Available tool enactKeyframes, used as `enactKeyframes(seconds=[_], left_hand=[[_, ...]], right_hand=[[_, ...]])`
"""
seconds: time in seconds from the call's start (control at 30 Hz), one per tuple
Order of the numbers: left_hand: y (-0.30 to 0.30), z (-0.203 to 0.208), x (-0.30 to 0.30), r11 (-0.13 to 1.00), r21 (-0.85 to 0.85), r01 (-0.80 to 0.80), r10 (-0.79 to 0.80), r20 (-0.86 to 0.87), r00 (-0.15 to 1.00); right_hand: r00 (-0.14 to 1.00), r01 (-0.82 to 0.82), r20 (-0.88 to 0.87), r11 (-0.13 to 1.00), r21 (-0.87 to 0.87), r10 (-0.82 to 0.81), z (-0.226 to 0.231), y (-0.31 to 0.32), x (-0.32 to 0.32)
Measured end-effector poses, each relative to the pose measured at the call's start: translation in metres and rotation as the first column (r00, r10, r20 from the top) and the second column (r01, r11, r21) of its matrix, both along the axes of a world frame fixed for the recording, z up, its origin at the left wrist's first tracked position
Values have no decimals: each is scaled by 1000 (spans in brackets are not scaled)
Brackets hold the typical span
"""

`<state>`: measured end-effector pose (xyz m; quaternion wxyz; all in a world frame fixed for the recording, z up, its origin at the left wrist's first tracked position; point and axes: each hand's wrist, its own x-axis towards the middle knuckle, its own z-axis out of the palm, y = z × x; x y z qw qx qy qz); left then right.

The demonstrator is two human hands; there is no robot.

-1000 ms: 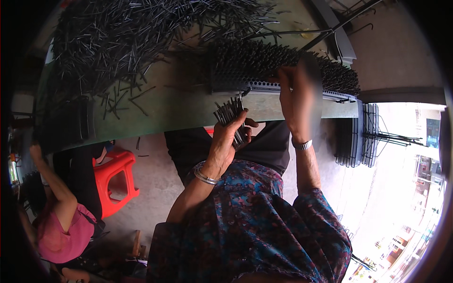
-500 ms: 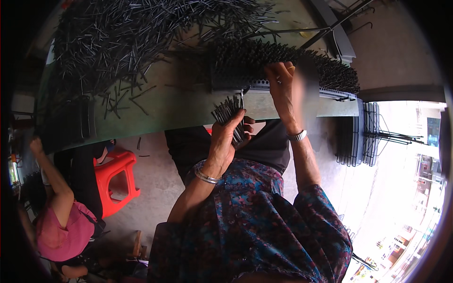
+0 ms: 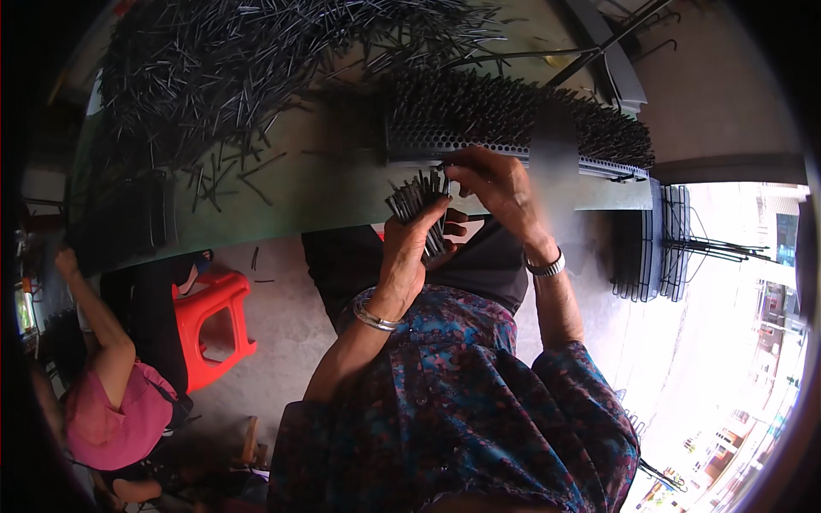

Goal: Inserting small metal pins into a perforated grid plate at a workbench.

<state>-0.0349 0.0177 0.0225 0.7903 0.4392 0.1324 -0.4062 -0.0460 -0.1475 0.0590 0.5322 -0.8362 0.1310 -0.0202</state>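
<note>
Green tabletop, left hand clenching black rods slanting away leftward, right hand half-closed, hold unclear

right: glare, washed out | left: dim | rim: bent, black | upper centre-right: seemingly smeared

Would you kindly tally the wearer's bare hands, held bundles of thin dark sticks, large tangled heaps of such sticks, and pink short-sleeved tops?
Bare left hand and bare right hand: 2
Held bundle of thin dark sticks: 1
Large tangled heap of dark sticks: 1
Pink short-sleeved top: 1
Total: 5
</note>
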Motion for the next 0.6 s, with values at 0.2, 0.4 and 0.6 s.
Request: enactKeyframes(seconds=[0.2, 0.4, 0.6], left_hand=[[-2, 0, -1, 1000, -5, 3, -2, 47, 999], [0, 3, 1, 1000, 11, -8, 7, 104, 995], [1, -2, 2, 1000, 7, -6, 5, 93, 996]], right_hand=[[994, -107, -13, 976, 189, 112, 1, -10, -1], [997, -80, -4, 984, 158, 81, -1, -9, 0], [1000, -19, -14, 979, 202, 22, -1, -8, -1]])
